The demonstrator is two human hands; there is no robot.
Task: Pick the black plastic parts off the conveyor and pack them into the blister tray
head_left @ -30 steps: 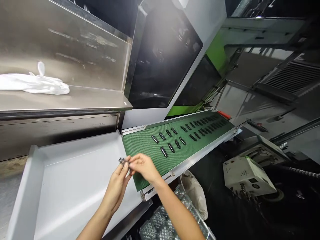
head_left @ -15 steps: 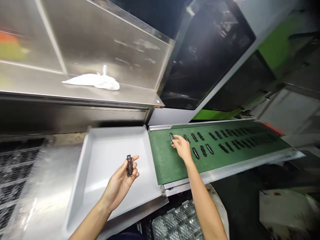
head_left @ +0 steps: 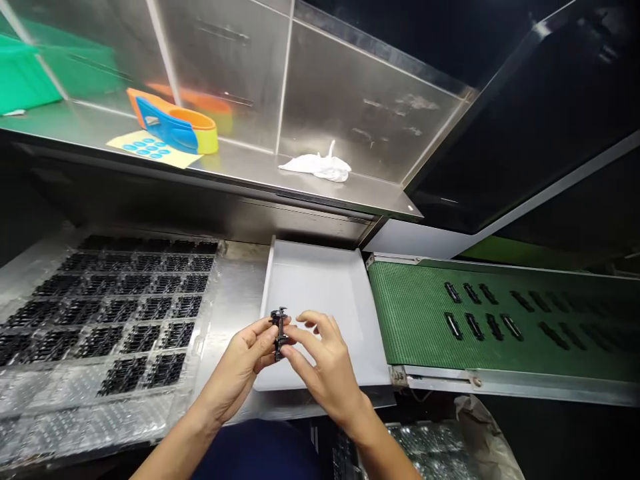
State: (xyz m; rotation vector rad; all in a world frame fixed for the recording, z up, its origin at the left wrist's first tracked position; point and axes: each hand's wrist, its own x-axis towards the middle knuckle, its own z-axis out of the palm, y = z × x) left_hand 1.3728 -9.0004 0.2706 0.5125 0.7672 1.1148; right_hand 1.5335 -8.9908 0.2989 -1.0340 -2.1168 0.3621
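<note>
In front of me, over the near left part of the white tray [head_left: 325, 267], narrow black plastic parts [head_left: 279, 333] are held upright; they overlap, so I cannot tell how many. My left hand [head_left: 245, 360] pinches them from the left between thumb and fingers. From the right, the thumb and index finger of my right hand [head_left: 323, 363] close on the same parts, its other fingers curled above. To the right, several similar black parts [head_left: 473, 327] lie in two rows on the green conveyor belt [head_left: 405, 300].
Clear blister trays [head_left: 185, 400] at left hold many black parts in pockets. A steel shelf [head_left: 250, 175] behind carries a white cloth [head_left: 320, 165], an orange-blue tape dispenser [head_left: 175, 130] and a yellow sticker sheet [head_left: 150, 148]. More clear trays [head_left: 430, 447] sit below the belt.
My right hand has left the belt with a part and come left to meet my left hand. The view has turned left, bringing the filled blister trays and shelf items into sight.
</note>
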